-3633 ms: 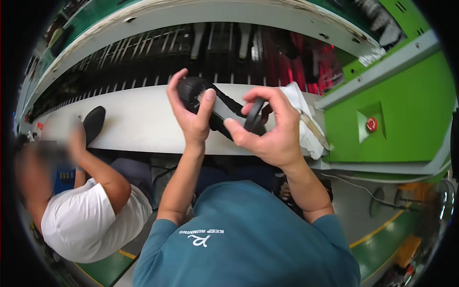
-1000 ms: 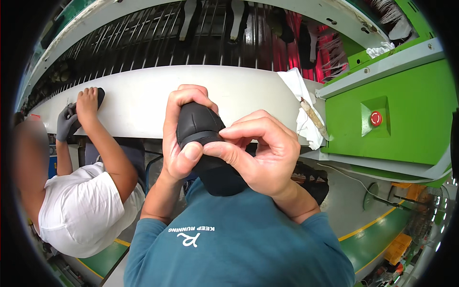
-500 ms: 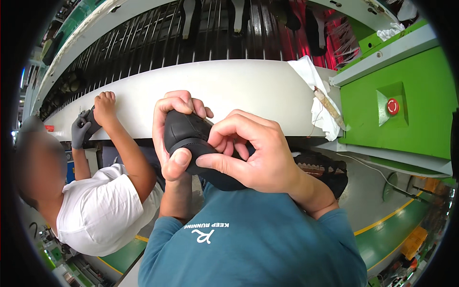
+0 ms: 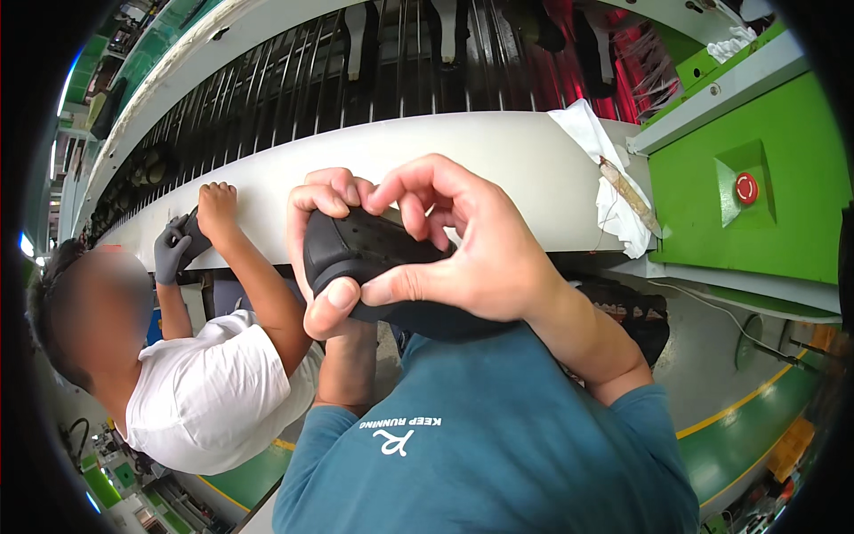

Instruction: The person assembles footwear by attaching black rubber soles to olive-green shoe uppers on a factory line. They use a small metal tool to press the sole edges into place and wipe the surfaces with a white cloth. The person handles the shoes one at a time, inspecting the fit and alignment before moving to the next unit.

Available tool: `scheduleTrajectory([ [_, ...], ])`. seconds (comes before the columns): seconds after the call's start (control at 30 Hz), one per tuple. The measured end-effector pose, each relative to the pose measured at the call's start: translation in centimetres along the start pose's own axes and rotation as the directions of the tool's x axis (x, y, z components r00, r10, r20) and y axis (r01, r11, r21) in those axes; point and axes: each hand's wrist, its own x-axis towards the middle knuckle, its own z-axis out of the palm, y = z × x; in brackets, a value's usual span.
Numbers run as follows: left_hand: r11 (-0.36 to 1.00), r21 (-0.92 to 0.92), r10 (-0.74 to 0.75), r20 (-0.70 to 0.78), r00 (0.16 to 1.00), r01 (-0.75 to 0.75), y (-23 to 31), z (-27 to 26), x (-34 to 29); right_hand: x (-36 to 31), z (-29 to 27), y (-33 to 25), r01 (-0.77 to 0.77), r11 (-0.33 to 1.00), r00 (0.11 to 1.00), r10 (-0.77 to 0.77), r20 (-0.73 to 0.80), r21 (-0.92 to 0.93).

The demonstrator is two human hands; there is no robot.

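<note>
In front of my chest I hold a black shoe [image 4: 356, 245] with small perforations in its upper and a raised band along the sole edge. My left hand [image 4: 311, 200] wraps round its rounded end, fingertips over the top and thumb against the sole edge. The right hand [image 4: 498, 245] is arched over the upper, its thumb pressed on the sole edge beside the left thumb. Its index fingertip is beside the left fingertips, and the other fingers curl above the upper. My right hand hides part of the shoe.
A white ledge [image 4: 498, 147] runs before me, with metal conveyor rods [image 4: 400, 80] and several dark shoe pieces beyond. A white cloth [image 4: 614, 200] bears a worn, wrapped stick [image 4: 629, 191]. At right stands a green machine [image 4: 694, 214] with a red button [image 4: 745, 188]. A co-worker [image 4: 213, 392] handles a dark piece at left.
My right index finger has lifted and moved toward the left fingertips, uncovering more of the upper. The left grip is unchanged. The whole view has shifted slightly.
</note>
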Motion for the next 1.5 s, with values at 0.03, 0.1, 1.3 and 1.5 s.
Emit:
scheduleTrajectory([
  [0.03,1.0,-0.031,-0.002,0.019,1.0,0.002,-0.2,0.0,0.1,0.6,0.0,0.9,0.028,0.999,1.0,-0.028,-0.001,0.04],
  [0.1,0.997,-0.077,-0.008,-0.018,1.0,0.007,-1.2,-0.2,0.5,1.3,-0.2,1.2,0.024,0.999,1.0,-0.024,0.006,0.048],
  [1.3,0.85,0.521,0.208,-0.203,0.957,-0.074,-7.6,-6.5,-9.6,-0.1,-1.1,7.3,0.174,0.769,0.984,-0.11,0.141,-0.615],
  [1.5,0.81,0.583,0.199,-0.169,0.965,-0.065,-7.3,-6.3,-9.4,0.8,-1.5,6.7,0.136,0.726,0.987,-0.044,0.152,-0.674],
])
